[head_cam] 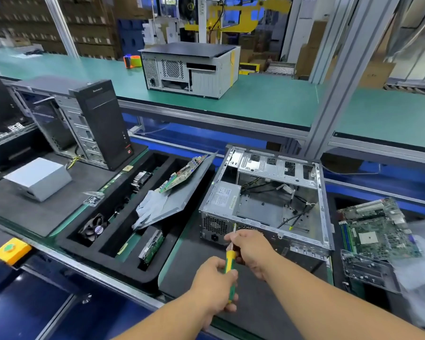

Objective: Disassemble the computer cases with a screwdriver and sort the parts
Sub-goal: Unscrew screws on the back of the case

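Open computer case [270,200]: silver desktop chassis lying on its side on a dark mat, side panel off, interior exposed. Power supply [221,200] still seated in its near-left corner; loose black cables trail across the case floor.

Screwdriver [230,262]: yellow-and-green handle, thin metal shaft, tip at the case's near edge beside the power supply's vent grille.

Left hand [214,283]: wrapped around the screwdriver handle, in front of the case.

Right hand [249,249]: fingers pinching the upper handle and shaft, just in front of the case's rear face.

Black foam sorting tray [113,244]: left of the case. Holds a cooling fan [93,229], a hard drive [152,246], a heatsink [141,179], and a grey side panel [177,195] leaning across it with a circuit board [182,174] on top.

Motherboard [375,229]: right of the case, lying flat.

Black tower case [88,119]: far left of the open case, upright, side open; grey metal box [38,177] in front of it.

Closed grey case [192,67]: behind the open case, on the green conveyor.
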{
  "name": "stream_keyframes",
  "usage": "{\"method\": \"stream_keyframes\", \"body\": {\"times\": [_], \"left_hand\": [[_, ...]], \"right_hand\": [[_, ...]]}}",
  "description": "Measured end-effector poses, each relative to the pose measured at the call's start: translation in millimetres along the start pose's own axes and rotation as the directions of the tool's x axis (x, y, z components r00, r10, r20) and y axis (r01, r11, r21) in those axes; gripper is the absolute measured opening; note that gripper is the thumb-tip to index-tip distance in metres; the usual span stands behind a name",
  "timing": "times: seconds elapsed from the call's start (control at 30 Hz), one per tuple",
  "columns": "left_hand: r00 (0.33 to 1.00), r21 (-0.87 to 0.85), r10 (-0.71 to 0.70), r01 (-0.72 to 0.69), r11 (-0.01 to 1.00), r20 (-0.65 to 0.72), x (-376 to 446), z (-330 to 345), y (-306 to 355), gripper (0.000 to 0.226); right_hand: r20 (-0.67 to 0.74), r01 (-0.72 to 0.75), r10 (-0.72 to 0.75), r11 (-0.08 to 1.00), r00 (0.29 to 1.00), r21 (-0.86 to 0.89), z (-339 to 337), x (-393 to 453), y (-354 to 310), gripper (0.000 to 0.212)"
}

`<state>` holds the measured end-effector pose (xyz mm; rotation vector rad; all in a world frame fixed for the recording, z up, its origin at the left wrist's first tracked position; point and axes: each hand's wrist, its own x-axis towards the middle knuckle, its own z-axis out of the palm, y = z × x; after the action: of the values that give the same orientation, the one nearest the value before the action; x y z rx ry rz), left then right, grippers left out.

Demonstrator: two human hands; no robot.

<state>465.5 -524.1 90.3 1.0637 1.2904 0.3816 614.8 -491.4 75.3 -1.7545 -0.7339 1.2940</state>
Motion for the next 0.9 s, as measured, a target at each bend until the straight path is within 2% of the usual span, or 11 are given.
{"method": "stream_keyframes", "body": {"times": [0.37, 0.9], "left_hand": [[0.993, 0.210, 0.065, -0.085, 0.974, 0.101, 12, -26, 9, 0.029], [0.974, 0.260, 0.144, -0.187, 0.947, 0.175, 24, -41, 2, 0.039]], "right_hand": [[-0.068, -0.045, 0.054, 0.991, 0.996, 0.130, 15, -8, -4, 0.031], [-0.098, -0.126, 0.154, 0.961, 0.983, 0.245, 27, -25, -22, 0.031]]}}
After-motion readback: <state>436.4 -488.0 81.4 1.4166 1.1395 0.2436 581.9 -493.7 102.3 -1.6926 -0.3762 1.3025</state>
